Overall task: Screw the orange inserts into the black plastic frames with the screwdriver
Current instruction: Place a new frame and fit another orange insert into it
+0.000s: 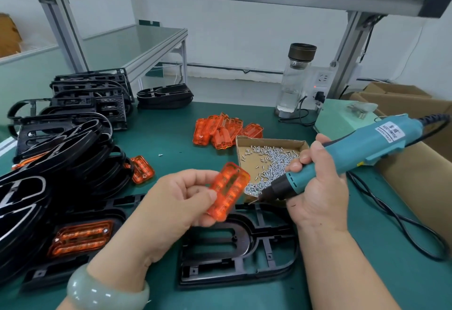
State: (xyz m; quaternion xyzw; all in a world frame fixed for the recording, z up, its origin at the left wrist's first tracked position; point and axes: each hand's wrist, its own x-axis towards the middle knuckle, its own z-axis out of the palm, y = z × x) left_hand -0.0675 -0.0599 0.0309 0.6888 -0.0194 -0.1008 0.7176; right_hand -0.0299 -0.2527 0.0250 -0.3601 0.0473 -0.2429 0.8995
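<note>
Pinches one orange insert (228, 191) between thumb and curled fingers of the left hand (176, 202), tilted on end just above the black plastic frame (234, 248) lying flat on the green table (171, 143), not seated in it. Grips the teal screwdriver (342, 155) in the right hand (318, 194), fingers wrapped round its barrel, bit slanting down and left, close to the insert's right edge; cannot tell whether touching. Has a cardboard tray (247, 165) of loose screws (276, 160) just behind the bit, a heap of spare inserts (220, 130) beyond the tray, and a stack of frames (73, 153) at the left. Shows a second frame (49, 275) at lower left with a seated insert (80, 237) in it. Wears a pale green bangle (105, 292) on the left wrist
</note>
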